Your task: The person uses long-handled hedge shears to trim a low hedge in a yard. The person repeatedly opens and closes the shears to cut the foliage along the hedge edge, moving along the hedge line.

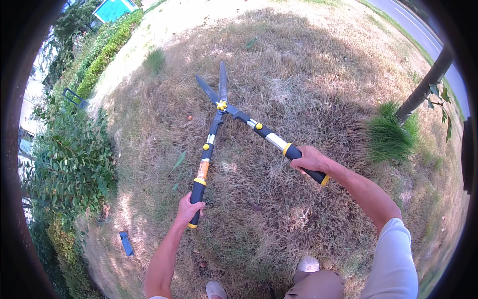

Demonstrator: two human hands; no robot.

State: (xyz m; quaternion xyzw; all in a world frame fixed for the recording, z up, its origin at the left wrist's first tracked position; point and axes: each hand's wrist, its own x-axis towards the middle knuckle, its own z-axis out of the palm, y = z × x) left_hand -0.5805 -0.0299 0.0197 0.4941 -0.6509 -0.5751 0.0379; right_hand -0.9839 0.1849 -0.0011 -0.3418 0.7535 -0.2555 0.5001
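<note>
Long-handled hedge shears (221, 105) with black-and-yellow grips and a yellow pivot knob are held out over dry grass. Their two metal blades stand apart in a V and point away from me. My left hand (190, 209) is wrapped around the lower part of the left grip. Around the right grip, near its end, my right hand (310, 159) is closed. An orange sticker with writing is on the left handle. Nothing is seen between the blades except the grass behind them.
A slim tree trunk (425, 84) rises from a green grass tuft (392, 132) at the right. Leafy shrubs (74, 160) line the left side. A dark blue flat object (126, 243) lies on the lawn at lower left. Beyond the trunk is a paved road (414, 22). My shoes show below.
</note>
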